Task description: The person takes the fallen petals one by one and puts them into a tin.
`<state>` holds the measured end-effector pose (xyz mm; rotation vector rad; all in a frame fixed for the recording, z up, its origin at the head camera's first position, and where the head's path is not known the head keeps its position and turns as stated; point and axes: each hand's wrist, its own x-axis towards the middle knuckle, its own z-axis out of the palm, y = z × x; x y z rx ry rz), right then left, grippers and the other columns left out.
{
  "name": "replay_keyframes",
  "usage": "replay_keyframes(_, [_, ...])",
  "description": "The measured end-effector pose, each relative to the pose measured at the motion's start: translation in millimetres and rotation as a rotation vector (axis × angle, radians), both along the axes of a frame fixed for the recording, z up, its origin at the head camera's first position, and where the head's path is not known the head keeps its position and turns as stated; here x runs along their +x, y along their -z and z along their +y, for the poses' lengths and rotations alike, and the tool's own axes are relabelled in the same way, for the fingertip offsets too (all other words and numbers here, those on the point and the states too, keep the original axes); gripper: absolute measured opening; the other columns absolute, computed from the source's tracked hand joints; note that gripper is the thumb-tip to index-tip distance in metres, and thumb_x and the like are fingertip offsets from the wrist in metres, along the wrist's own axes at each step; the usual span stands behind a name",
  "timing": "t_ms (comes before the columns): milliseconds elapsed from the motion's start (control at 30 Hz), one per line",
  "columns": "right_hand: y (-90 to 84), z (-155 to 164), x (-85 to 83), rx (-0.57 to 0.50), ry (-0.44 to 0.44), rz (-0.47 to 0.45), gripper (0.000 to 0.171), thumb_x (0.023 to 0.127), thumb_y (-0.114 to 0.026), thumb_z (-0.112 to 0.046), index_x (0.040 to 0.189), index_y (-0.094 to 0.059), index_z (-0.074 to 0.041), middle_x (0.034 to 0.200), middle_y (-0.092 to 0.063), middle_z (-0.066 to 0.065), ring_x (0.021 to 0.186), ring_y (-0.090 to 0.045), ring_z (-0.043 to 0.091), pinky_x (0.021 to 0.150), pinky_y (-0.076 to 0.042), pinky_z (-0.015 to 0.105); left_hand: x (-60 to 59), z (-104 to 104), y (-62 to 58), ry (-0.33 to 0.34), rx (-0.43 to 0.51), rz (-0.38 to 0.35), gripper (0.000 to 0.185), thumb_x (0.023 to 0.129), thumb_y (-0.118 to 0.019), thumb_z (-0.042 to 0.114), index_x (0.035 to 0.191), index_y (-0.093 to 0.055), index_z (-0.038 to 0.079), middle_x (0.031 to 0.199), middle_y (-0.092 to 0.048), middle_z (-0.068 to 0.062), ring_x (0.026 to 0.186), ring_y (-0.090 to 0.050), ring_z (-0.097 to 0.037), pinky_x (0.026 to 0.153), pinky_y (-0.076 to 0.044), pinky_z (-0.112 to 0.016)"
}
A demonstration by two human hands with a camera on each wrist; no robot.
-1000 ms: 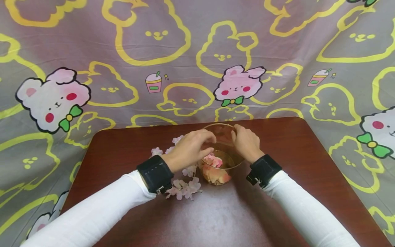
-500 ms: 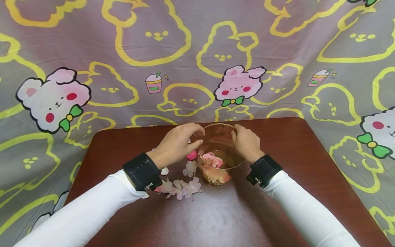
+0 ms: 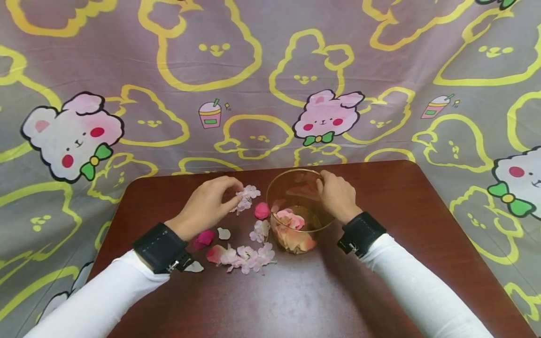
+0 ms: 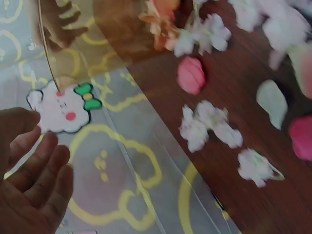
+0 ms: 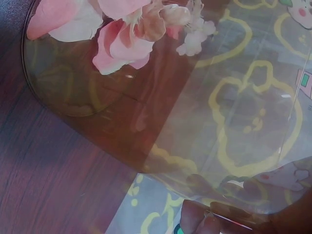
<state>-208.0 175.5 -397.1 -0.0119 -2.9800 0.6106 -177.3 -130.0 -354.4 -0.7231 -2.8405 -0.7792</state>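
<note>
Petals point(image 3: 291, 225) sit in the glass bowl point(image 3: 297, 188), frame centre. My left hand point(image 3: 209, 204) has moved from the bowl to pinch a blossom cluster point(image 3: 246, 197) on the table point(image 3: 380, 197); my right hand point(image 3: 336, 195) still grips the rim. I judge another transfer imminent.

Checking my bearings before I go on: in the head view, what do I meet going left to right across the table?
Left hand → pale blossom cluster it pinches → pink petal → glass bowl → right hand gripping the bowl's rim.
</note>
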Motion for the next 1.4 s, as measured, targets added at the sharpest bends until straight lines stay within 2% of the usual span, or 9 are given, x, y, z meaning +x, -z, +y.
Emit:
replay_keyframes(267, [-0.2,-0.4,1.4,-0.006,-0.004,0.0,0.02,0.104,-0.053,-0.025,0.105,-0.063,-0.008,0.073,-0.057,0.008,0.066,-0.059,0.027,0.052,-0.037,0.036,6.4,-31.8,15.8,0.005,-0.133,-0.117,0.02,0.09,-0.075,0.015,0.109,-0.071,0.008,0.1,-0.073,-0.006,0.09,-0.066,-0.022,0.078,-0.057,-0.042])
replay_keyframes(467, [0.2,-0.3,0.8,-0.008,-0.009,0.012,0.019,0.104,-0.052,-0.025,0.098,-0.061,-0.008,0.071,-0.053,0.007,0.065,-0.058,0.027,0.052,-0.035,0.036,14.3,-54.1,35.3,-0.016,-0.204,-0.145,0.018,0.087,-0.078,0.016,0.103,-0.071,0.008,0.093,-0.072,-0.004,0.084,-0.066,-0.019,0.073,-0.055,-0.04])
replay_keyframes(633, [0.9,-0.3,0.9,-0.009,-0.005,0.002,0.019,0.104,-0.051,-0.025,0.1,-0.061,-0.008,0.071,-0.053,0.006,0.065,-0.057,0.026,0.052,-0.035,0.035,23.6,-68.0,51.3,0.016,-0.279,-0.215,0.014,0.085,-0.08,0.016,0.091,-0.069,0.01,0.079,-0.066,0.001,0.071,-0.056,-0.015,0.063,-0.047,-0.032])
replay_keyframes(733, [0.7,-0.6,1.2,-0.011,-0.007,-0.001,0.02,0.104,-0.051,-0.025,0.1,-0.061,-0.008,0.072,-0.053,0.006,0.065,-0.057,0.026,0.052,-0.035,0.035,30.8,-73.0,58.9,0.02,-0.313,-0.296,0.016,0.083,-0.082,0.016,0.088,-0.068,0.01,0.072,-0.059,0.003,0.064,-0.05,-0.012,0.058,-0.042,-0.028])
replay_keyframes(833, [-0.2,-0.9,1.4,-0.016,-0.01,0.001,0.02,0.104,-0.051,-0.025,0.1,-0.061,-0.008,0.071,-0.053,0.006,0.065,-0.057,0.026,0.052,-0.035,0.035,37.2,-76.9,66.5,0.019,-0.352,-0.339,0.021,0.08,-0.085,0.016,0.089,-0.068,0.008,0.069,-0.054,0.003,0.063,-0.047,-0.012,0.057,-0.039,-0.028])
replay_keyframes(1000, [-1.2,-0.9,1.6,-0.019,-0.01,-0.003,0.02,0.104,-0.051,-0.025,0.101,-0.061,-0.008,0.072,-0.053,0.006,0.066,-0.057,0.027,0.053,-0.035,0.035,44.0,-81.6,79.6,0.043,-0.403,-0.318,0.03,0.073,-0.09,0.016,0.085,-0.064,0.009,0.069,-0.053,0.002,0.064,-0.046,-0.013,0.058,-0.038,-0.029])
replay_keyframes(1233, [-0.3,-1.2,2.1,-0.02,-0.011,-0.002,0.02,0.104,-0.051,-0.025,0.102,-0.062,-0.008,0.071,-0.052,0.006,0.064,-0.056,0.026,0.053,-0.034,0.034,49.9,-88.7,92.9,0.012,-0.468,-0.372,0.033,0.07,-0.09,0.009,0.084,-0.06,0.011,0.071,-0.056,0.002,0.066,-0.047,-0.016,0.061,-0.041,-0.032])
replay_keyframes(1400, [-0.1,-0.8,2.1,-0.016,-0.011,0.001,0.02,0.105,-0.051,-0.025,0.101,-0.062,-0.008,0.071,-0.052,0.006,0.064,-0.056,0.025,0.052,-0.034,0.034,52.1,-92.1,102.4,0.036,-0.449,-0.307,0.033,0.073,-0.088,0.007,0.083,-0.057,0.012,0.068,-0.054,0.003,0.064,-0.046,-0.014,0.06,-0.04,-0.031])
